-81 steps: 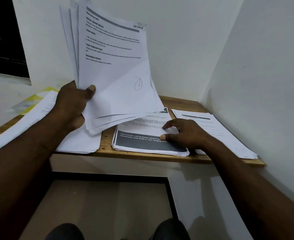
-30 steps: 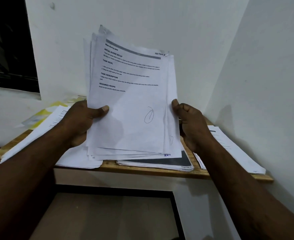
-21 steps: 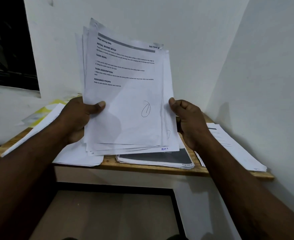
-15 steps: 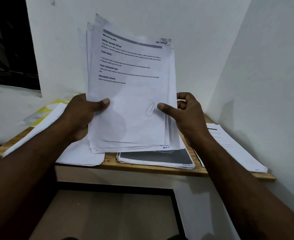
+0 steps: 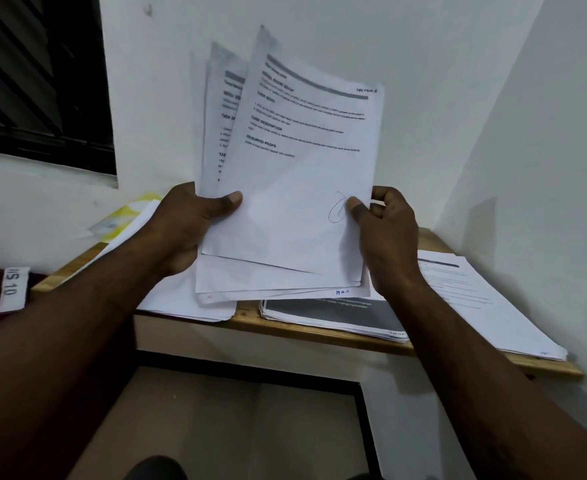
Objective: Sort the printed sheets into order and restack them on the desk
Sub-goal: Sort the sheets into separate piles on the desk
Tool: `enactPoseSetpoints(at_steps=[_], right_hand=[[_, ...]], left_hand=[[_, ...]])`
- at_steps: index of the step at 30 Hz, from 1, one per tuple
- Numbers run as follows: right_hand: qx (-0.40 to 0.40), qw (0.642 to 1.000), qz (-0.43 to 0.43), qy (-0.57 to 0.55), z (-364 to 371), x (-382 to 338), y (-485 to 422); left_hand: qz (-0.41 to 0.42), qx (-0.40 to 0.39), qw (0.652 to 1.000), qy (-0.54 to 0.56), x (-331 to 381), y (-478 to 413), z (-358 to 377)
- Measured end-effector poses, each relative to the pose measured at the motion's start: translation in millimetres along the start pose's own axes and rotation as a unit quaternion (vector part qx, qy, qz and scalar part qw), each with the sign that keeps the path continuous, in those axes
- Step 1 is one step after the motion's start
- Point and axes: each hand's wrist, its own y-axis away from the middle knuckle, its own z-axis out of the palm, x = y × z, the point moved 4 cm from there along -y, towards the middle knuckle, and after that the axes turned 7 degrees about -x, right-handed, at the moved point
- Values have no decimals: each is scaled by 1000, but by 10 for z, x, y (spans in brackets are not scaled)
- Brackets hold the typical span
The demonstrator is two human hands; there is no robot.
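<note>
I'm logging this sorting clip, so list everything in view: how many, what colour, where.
desk: one, wooden, in the wall corner
sheaf of sheets: one, white, held up over the desk
top sheet: one, white with print and a pen loop, front of the sheaf
banner stack: one, white with a dark band, desk front centre
right stack: one, white, desk right end
left stack: one, white, desk left, partly hidden
yellow paper: one, yellow, back left by the wall
window: one, dark, upper left
label: one, white, far left on something dark red
left hand: one, grips the sheaf's left edge
right hand: one, pinches the top sheet's lower right edge
</note>
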Motion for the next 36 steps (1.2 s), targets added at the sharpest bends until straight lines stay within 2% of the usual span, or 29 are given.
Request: enactPoseSetpoints(at_steps=[4, 7, 12, 19, 23, 26, 32, 36], right_hand=[[-15, 999, -32, 28, 56, -87, -27], [-48, 999, -8, -25, 56, -51, -49], [-57, 997, 17, -47, 62, 49, -38], [-33, 997, 25, -66, 54, 52, 16], [3, 999, -8, -51, 9, 4, 20], [42, 997, -7, -60, -61, 50, -38], [231, 972, 8, 36, -579, 230, -225], [239, 966, 55, 84, -822, 418, -263]], left_hand=[[3, -1, 1000, -3, 89, 8, -27], [8, 10, 1000, -4, 116, 2, -36], [-4, 3, 1000, 2, 79, 29, -57], [-16, 10, 1000, 18, 39, 78, -25], [-37, -15, 997, 70, 35, 105, 3], [-24, -21, 997, 76, 49, 98, 18], [-9, 4, 999, 37, 53, 81, -116], [0, 3, 1000, 24, 43, 65, -157]])
